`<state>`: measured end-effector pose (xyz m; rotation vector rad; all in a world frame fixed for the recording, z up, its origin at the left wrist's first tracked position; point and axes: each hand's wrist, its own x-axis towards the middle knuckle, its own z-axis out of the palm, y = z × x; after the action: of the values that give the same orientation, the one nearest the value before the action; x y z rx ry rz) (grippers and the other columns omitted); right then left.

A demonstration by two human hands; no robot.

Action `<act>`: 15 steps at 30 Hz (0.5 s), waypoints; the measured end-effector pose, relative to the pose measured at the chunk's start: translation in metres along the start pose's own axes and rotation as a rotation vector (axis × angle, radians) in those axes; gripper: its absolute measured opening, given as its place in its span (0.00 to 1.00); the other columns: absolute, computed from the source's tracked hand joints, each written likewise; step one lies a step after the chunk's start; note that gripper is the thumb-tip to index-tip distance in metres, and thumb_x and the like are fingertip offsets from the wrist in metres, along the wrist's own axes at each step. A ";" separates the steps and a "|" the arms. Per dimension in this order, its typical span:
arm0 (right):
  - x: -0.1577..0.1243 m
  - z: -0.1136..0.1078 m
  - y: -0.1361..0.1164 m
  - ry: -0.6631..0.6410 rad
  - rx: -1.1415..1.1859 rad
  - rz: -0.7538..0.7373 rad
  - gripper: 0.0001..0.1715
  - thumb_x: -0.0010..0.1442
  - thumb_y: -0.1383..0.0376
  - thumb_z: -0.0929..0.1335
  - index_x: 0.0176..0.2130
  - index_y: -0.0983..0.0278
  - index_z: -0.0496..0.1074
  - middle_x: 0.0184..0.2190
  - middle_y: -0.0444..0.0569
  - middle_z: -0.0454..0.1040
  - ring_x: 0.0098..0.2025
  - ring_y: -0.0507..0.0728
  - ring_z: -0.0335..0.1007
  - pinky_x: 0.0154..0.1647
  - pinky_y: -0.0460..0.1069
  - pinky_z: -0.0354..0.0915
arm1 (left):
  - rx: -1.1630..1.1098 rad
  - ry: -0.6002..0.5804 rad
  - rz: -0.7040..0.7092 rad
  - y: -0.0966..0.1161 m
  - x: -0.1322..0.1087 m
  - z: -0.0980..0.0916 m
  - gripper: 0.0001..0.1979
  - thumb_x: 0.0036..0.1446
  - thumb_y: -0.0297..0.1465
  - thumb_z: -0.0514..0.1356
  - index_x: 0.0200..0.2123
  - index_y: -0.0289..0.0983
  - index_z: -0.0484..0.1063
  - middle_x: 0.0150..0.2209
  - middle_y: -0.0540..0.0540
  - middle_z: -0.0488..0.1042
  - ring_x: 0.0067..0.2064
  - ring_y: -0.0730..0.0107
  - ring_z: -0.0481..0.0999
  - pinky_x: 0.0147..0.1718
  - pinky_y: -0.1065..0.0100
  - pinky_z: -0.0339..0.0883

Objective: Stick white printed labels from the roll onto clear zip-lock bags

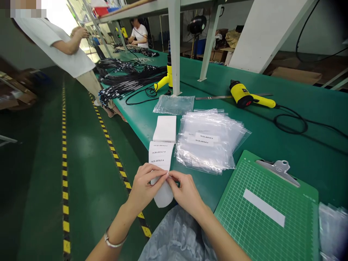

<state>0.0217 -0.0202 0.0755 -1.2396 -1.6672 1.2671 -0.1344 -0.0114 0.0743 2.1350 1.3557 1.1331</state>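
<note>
A strip of printed labels (160,152) runs from a white folded label stack (166,128) over the table edge. My left hand (146,183) pinches the strip's right edge between thumb and forefinger. Meeting it there, my right hand (185,188) is closed in a pinch at the same edge. The fingertips touch each other, and whether a label has lifted between them is hidden. Below my hands the strip's free end (164,197) hangs down. To the right lies a pile of clear plastic bags (206,156) with printed labels showing on top.
A green clipboard (261,221) with a white strip lies at right. Behind stand a yellow heat gun (241,95), a second yellow gun (165,79) by the post, and bundled black cables (130,79). One person stands at left; another sits farther back.
</note>
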 end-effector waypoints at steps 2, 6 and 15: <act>0.001 0.000 0.002 0.003 0.007 -0.001 0.15 0.61 0.67 0.60 0.37 0.60 0.75 0.28 0.44 0.75 0.30 0.54 0.68 0.28 0.46 0.56 | -0.062 -0.026 -0.069 0.001 0.001 0.001 0.05 0.55 0.29 0.60 0.34 0.42 0.77 0.29 0.48 0.74 0.34 0.68 0.72 0.32 0.66 0.67; 0.000 0.004 0.009 0.020 0.116 0.065 0.13 0.59 0.63 0.61 0.31 0.63 0.74 0.24 0.44 0.72 0.26 0.53 0.64 0.26 0.46 0.54 | -0.208 0.048 -0.288 0.001 -0.001 0.010 0.04 0.52 0.32 0.62 0.28 0.40 0.76 0.29 0.48 0.74 0.33 0.68 0.72 0.33 0.68 0.67; -0.003 0.032 0.042 0.128 0.553 0.443 0.18 0.53 0.54 0.63 0.31 0.67 0.69 0.19 0.48 0.72 0.19 0.53 0.63 0.21 0.47 0.57 | -0.999 1.047 -1.123 -0.013 0.004 -0.052 0.13 0.61 0.25 0.50 0.27 0.39 0.70 0.27 0.54 0.73 0.32 0.81 0.73 0.35 0.77 0.68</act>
<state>0.0048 -0.0302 0.0257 -1.3309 -0.8745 1.7198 -0.1820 -0.0075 0.0994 -0.0865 1.4319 1.7738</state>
